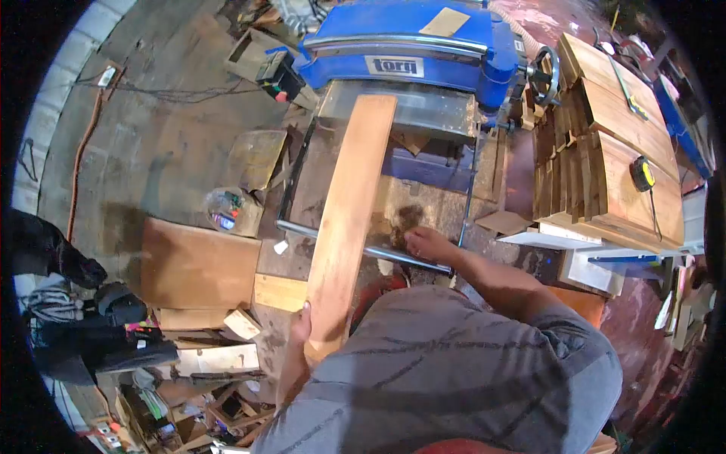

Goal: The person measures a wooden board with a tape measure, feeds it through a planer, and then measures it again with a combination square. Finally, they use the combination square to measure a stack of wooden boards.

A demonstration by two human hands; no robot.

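Head view: left hand (301, 327) grips plank (349, 219) (right hand (425, 244) spread on planer (408, 53) table)

single head cam, fisheye, looking steeply down and forward over the person's shoulder; planer (401, 53) at frame top, floor (166, 151) left, close range.
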